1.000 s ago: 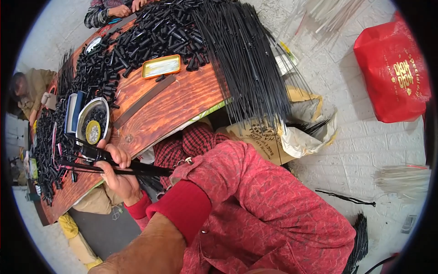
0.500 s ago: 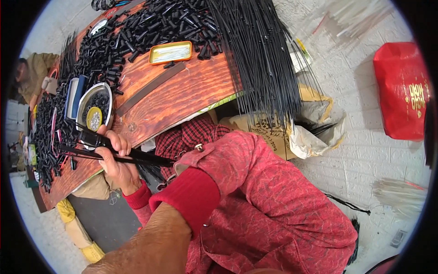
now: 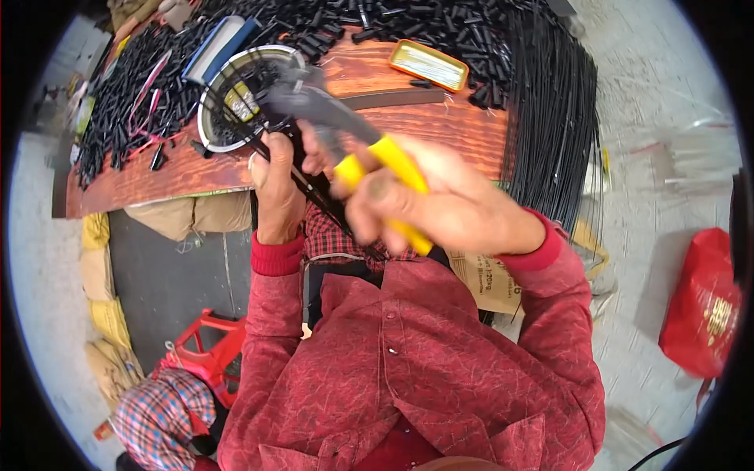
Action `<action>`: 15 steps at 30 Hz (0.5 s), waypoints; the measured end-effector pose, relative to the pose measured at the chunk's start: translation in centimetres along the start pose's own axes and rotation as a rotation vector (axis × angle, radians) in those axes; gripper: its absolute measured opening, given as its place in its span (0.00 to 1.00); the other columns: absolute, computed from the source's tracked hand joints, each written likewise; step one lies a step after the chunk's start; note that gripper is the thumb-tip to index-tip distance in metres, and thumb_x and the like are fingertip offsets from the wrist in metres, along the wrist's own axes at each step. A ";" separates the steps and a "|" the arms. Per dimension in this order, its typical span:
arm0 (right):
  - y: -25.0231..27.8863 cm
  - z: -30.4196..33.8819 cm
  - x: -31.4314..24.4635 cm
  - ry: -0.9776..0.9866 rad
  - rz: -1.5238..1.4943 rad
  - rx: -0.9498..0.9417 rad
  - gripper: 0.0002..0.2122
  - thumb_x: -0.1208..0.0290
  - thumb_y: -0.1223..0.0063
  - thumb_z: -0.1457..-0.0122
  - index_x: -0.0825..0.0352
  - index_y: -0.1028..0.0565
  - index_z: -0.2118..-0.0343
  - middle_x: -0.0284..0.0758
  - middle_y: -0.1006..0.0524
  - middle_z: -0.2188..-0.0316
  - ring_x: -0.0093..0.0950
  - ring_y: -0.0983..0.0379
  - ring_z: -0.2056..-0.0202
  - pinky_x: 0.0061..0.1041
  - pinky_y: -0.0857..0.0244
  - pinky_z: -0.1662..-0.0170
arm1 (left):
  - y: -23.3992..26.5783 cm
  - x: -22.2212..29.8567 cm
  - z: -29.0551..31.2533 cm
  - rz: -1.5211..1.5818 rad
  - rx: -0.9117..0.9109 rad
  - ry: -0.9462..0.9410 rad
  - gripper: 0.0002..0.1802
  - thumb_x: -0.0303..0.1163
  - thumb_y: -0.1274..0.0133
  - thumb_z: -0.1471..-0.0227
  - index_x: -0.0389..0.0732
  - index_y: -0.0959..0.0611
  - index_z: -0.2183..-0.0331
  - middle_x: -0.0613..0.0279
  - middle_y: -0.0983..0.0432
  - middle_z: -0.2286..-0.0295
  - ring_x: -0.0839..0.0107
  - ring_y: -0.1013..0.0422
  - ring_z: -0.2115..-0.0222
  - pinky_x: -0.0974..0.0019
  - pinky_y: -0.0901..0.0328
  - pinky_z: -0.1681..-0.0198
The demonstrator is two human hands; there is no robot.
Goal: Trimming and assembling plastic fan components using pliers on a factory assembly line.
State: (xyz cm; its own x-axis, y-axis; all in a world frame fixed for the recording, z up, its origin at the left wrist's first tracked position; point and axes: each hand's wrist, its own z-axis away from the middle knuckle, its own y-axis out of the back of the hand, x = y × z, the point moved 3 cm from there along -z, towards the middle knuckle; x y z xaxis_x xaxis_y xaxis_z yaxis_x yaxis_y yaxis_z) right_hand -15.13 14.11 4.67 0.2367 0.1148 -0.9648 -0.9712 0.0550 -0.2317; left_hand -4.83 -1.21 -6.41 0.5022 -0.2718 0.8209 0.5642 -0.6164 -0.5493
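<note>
My left hand (image 3: 276,184) is closed around a bundle of thin black rods (image 3: 320,195) that slants across my front at the table's edge. My right hand (image 3: 463,196) grips pliers (image 3: 399,162) with yellow handles; motion smears them. Their dark head reaches over the rods beside my left hand, and whether it touches them I cannot tell. Behind the hands stands a metal bowl (image 3: 206,132) of small black parts. In it sits a small yellow tin (image 3: 242,102) of tiny silvery pieces.
Black tubular pieces (image 3: 338,16) lie heaped over the wooden table (image 3: 157,186). An orange tray (image 3: 465,81) of thin white sticks and a dark flat strip (image 3: 393,98) lie beyond my hands. Long black rods (image 3: 550,118) hang off the right side. A red stool (image 3: 206,345) stands lower left.
My view has turned, shifting the table rightward. My right forearm has swung from the lower left to the right, and its hand now shows with pliers over the rods. My left hand still holds the bundle.
</note>
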 end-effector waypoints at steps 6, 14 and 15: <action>4.0 -1.2 2.5 -0.114 0.336 -0.051 0.14 0.62 0.58 0.34 0.69 0.32 0.56 0.33 0.25 0.72 0.17 0.32 0.76 0.17 0.36 0.73 | 0.0 1.0 0.0 0.053 -0.098 -0.018 0.26 0.43 0.54 0.38 0.31 0.31 0.49 0.60 0.30 0.66 0.80 0.37 0.76 0.72 0.39 0.72; 3.5 -1.7 0.6 -0.282 0.638 -0.179 0.11 0.65 0.59 0.33 0.68 0.32 0.60 0.31 0.26 0.73 0.17 0.31 0.76 0.18 0.35 0.71 | 0.0 1.2 0.5 -0.004 -0.147 -0.013 0.27 0.45 0.56 0.38 0.31 0.31 0.48 0.51 0.23 0.60 0.79 0.32 0.71 0.73 0.34 0.64; 3.4 -1.8 0.4 -0.281 0.641 -0.180 0.11 0.65 0.59 0.33 0.68 0.32 0.60 0.31 0.26 0.73 0.17 0.31 0.76 0.18 0.35 0.71 | -0.2 1.4 0.5 -0.033 -0.146 -0.025 0.28 0.45 0.56 0.38 0.30 0.31 0.48 0.51 0.23 0.61 0.77 0.30 0.69 0.72 0.33 0.61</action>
State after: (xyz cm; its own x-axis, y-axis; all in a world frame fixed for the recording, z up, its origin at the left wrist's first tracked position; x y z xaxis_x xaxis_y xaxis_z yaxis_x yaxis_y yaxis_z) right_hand -18.34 12.59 3.26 -0.4063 0.3220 -0.8551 -0.9051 -0.2699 0.3285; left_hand -3.90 -1.07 -5.24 0.5024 -0.2319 0.8330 0.4804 -0.7261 -0.4919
